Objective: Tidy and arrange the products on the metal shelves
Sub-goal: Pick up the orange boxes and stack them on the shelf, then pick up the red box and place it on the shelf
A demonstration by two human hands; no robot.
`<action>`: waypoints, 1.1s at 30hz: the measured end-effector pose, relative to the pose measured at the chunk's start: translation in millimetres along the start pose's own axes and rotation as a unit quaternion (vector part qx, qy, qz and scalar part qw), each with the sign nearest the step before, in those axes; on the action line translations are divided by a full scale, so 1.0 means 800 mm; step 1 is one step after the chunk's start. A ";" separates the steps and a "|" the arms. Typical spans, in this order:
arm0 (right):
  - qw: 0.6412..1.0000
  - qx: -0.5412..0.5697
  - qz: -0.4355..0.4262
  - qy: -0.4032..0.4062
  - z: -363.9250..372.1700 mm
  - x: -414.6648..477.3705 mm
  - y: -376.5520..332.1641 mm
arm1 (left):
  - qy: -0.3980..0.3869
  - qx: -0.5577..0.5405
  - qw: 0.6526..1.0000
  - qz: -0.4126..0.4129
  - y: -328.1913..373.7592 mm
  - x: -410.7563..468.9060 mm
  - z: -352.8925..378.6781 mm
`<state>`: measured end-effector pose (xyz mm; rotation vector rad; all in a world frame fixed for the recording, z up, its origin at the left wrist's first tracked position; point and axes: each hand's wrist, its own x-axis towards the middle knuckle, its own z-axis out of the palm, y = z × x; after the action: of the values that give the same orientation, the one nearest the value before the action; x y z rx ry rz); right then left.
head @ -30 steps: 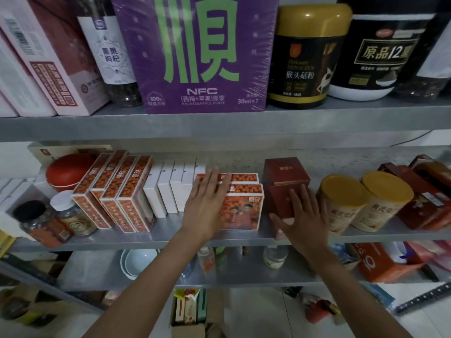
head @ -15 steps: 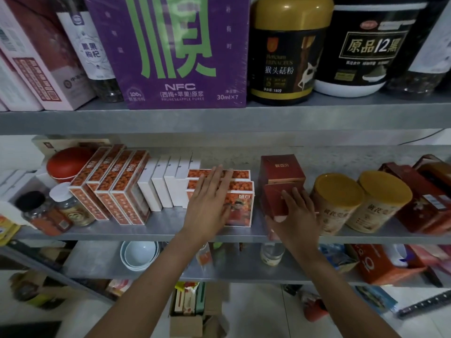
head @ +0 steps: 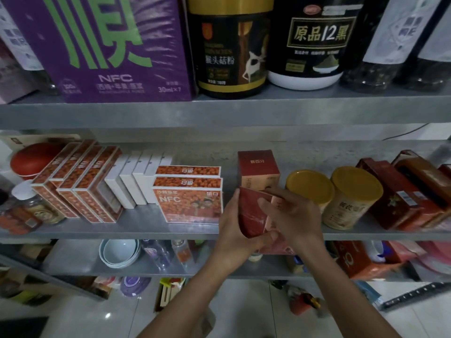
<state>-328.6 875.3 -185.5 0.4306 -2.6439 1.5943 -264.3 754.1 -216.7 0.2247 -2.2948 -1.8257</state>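
Shelf [head: 141, 225] carries an upright red box [head: 258, 167]. Just before it, left hand [head: 234, 230] and right hand [head: 295, 215] both grip a tilted carton [head: 249, 215], probably to square it in line.

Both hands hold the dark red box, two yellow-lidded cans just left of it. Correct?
No. The head view shows the yellow-lidded cans right of the dark red box, not left. The left hand and right hand do hold it.
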 end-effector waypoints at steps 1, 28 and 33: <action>1.000 0.008 -0.013 -0.006 -0.007 -0.002 -0.005 | -0.007 -0.012 1.000 0.005 0.002 0.002 0.005; 0.913 0.187 -0.196 -0.305 -0.124 0.038 0.052 | 0.032 -0.264 0.958 -0.109 0.072 -0.005 0.035; 0.932 0.170 -0.196 -0.253 -0.118 0.033 0.049 | -0.012 -0.133 0.985 -0.106 0.082 -0.010 0.011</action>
<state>-374.9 969.2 -170.3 1.4605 -2.3245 1.9971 -258.8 779.3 -155.1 0.4201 -2.0779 -2.2245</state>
